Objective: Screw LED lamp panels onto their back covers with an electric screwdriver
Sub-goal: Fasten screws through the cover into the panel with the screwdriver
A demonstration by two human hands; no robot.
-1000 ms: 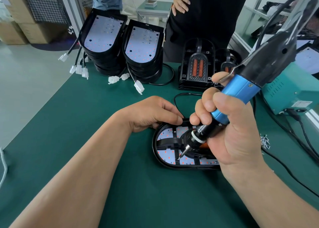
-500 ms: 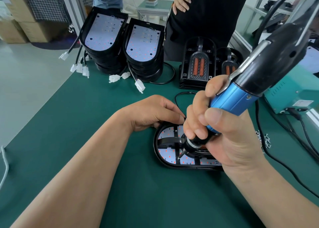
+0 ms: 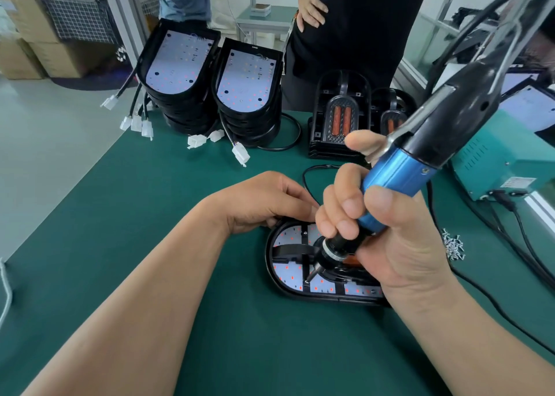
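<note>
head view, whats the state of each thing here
screwdriver, gripped in right hand, tilted, tip down on lamp
lamp, flat on mat, left hand holds its far rim
screws, loose pile on mat
lamp stacks, two, panels up, plugs unconnected

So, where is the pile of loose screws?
In the head view the loose screws lie on the green mat at the right, just right of the right hand and near the teal box.

The right hand (image 3: 399,245) grips the screwdriver (image 3: 402,172) (blue barrel, black top), its bit tip on the panel (image 3: 289,272) seated in the cover (image 3: 315,299); the left hand (image 3: 258,200) holds the cover's far rim.
</note>
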